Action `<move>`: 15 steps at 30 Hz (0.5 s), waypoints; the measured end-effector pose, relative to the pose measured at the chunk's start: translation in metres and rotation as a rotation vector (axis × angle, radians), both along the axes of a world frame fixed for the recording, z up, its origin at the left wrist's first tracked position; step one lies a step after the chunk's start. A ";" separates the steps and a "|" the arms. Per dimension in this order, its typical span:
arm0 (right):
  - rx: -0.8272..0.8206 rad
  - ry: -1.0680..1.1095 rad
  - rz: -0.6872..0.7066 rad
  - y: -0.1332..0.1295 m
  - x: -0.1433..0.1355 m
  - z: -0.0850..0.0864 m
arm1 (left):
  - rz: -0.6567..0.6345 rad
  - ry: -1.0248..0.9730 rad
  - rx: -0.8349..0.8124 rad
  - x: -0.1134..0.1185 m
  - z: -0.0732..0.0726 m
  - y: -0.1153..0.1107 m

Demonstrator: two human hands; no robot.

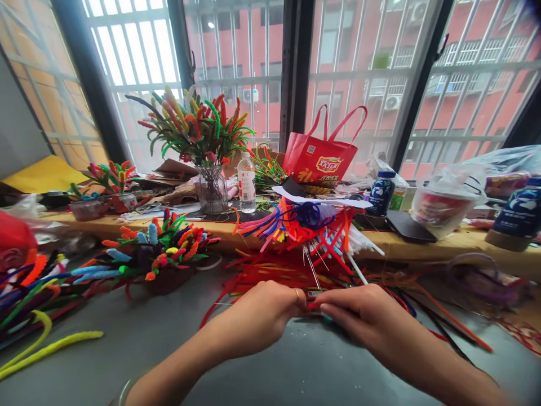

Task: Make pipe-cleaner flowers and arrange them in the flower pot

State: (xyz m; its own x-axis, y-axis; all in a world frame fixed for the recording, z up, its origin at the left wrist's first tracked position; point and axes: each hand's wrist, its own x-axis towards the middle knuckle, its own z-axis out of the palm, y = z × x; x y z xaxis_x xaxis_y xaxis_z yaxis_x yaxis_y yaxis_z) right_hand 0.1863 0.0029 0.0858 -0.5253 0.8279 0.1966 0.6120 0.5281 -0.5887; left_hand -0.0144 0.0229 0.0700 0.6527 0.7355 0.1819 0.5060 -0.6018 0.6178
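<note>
My left hand (266,313) is closed, a ring on one finger, and pinches one end of a red pipe cleaner (313,305). Right beside it, my right hand (363,310) has its thumb and fingers pressed on the same red piece. Only a short stretch of it shows between the hands; the rest is hidden by my fingers. Just beyond them lie a heap of red pipe cleaners (262,270) and several thin metal wires (311,268). Something small and green lies partly hidden under my right hand.
A bunch of coloured pipe cleaners (164,248) stands at left, with yellow ones (54,347) nearer me. Along the wooden ledge (406,248) are a glass vase (211,189), a water bottle (247,183), a red bag (319,158), a dark blue bottle (380,194) and a phone (411,225).
</note>
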 end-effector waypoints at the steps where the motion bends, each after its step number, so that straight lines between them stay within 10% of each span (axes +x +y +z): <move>1: 0.051 0.013 -0.017 -0.004 -0.002 0.000 | 0.040 -0.039 0.004 0.000 -0.001 0.002; 10: 0.046 -0.011 -0.042 -0.002 -0.007 -0.006 | -0.022 -0.415 -0.447 -0.009 0.011 0.010; 15: -0.185 0.033 0.076 0.015 0.002 -0.007 | -0.266 -0.151 -0.371 -0.010 0.011 0.002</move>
